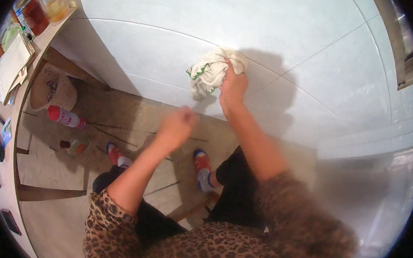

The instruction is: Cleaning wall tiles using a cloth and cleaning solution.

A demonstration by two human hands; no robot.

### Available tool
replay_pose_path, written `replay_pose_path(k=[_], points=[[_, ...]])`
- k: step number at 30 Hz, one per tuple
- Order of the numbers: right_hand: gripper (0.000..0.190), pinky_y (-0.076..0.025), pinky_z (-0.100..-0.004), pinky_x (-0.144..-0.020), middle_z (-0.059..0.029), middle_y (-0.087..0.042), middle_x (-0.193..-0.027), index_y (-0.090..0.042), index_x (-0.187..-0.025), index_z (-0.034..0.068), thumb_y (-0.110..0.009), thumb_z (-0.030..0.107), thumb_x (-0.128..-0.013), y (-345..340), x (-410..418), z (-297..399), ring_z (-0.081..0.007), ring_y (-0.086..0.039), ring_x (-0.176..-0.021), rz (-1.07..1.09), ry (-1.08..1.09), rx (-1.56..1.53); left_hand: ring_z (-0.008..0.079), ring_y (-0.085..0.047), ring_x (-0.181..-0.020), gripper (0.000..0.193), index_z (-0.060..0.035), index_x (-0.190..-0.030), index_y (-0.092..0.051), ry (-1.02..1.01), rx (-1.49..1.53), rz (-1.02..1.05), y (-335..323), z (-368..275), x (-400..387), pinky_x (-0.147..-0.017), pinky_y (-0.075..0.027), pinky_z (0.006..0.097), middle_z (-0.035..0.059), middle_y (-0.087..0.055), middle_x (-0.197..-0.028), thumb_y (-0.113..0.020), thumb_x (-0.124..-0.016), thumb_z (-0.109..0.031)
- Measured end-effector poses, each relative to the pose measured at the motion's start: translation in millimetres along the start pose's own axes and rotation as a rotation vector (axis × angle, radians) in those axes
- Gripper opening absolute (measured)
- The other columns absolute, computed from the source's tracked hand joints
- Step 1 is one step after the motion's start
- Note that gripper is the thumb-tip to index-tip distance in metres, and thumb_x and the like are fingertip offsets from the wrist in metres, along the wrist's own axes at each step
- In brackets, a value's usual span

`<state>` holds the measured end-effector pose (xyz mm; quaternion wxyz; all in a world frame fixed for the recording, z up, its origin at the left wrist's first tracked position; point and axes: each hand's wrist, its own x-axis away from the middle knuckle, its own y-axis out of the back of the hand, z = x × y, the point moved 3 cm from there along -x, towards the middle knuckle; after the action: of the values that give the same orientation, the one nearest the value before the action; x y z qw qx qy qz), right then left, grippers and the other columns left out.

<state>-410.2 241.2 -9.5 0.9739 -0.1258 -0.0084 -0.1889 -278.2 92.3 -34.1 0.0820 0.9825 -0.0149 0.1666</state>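
A bunched white cloth (212, 68) with green edging is gripped in my right hand (235, 86). The cloth lies close against the pale tiled wall (157, 3), where the arm casts a shadow to the right. My left hand (178, 127) hangs in the air below and left of the cloth, its fingers curled in with nothing visible in them. Motion blur softens that hand's outline, and its fingertips are partly hidden.
A table (36, 50) along the left bears jars (57, 9), papers (13, 65) and a phone (11, 222). Beneath it are a perforated basket (69, 92), a red-capped bottle (65, 116) and another bottle (77, 146) on the floor. A window frame (395, 48) is at upper right.
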Motion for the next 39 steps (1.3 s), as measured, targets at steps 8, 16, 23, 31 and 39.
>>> replay_pose_path(k=[8,16,23,31,39], points=[[0.04,-0.047,-0.0339,-0.05,-0.0165,-0.057,-0.104,-0.05,-0.113,-0.006,-0.069,0.014,-0.083,-28,2,-117,-0.0235,-0.059,-0.078,-0.041,-0.36,0.101,0.0405,-0.061,-0.085,0.031,-0.0055,-0.105,-0.059,-0.13,-0.953,0.762,-40,26,53,-0.076,-0.049,0.0477,0.0201,-0.064,-0.091,-0.057,-0.084,-0.028],[0.058,-0.045,-0.0429,-0.09,-0.0173,-0.057,-0.116,-0.049,-0.121,-0.005,-0.077,0.02,-0.076,-19,-17,-207,-0.029,-0.057,-0.102,-0.008,-0.811,0.344,0.0392,-0.061,-0.086,0.034,-0.0017,-0.104,-0.057,-0.232,-0.993,0.489,-3,15,30,-0.074,-0.049,0.0475,0.02,-0.064,-0.088,-0.059,-0.085,-0.029],[0.041,-0.044,-0.0558,-0.093,-0.014,-0.05,-0.123,-0.045,-0.124,-0.001,-0.058,0.018,-0.089,2,-7,-91,-0.0312,-0.051,-0.111,0.351,-0.528,-0.054,0.0386,-0.062,-0.088,0.034,-0.0025,-0.104,-0.058,-0.217,-0.998,0.538,-5,29,36,-0.075,-0.049,0.0474,0.0198,-0.064,-0.09,-0.059,-0.085,-0.03],[0.034,-0.046,-0.0478,-0.095,-0.0152,-0.054,-0.12,-0.048,-0.122,-0.001,-0.048,0.017,-0.093,21,-7,43,-0.0304,-0.051,-0.116,0.347,-0.419,-0.219,0.0351,-0.063,-0.09,0.032,-0.004,-0.1,-0.062,-0.281,-1.072,0.549,-26,20,25,-0.075,-0.051,0.0451,0.0169,-0.066,-0.093,-0.061,-0.083,-0.031],[0.033,-0.046,-0.0465,-0.094,-0.0149,-0.052,-0.123,-0.049,-0.121,0.0,-0.051,0.012,-0.091,-40,8,-2,-0.0296,-0.051,-0.117,0.823,0.201,0.584,0.0332,-0.065,-0.089,0.027,-0.0044,-0.093,-0.067,-0.237,-1.038,0.651,-47,23,22,-0.075,-0.051,0.0432,0.0167,-0.067,-0.093,-0.064,-0.08,-0.028]])
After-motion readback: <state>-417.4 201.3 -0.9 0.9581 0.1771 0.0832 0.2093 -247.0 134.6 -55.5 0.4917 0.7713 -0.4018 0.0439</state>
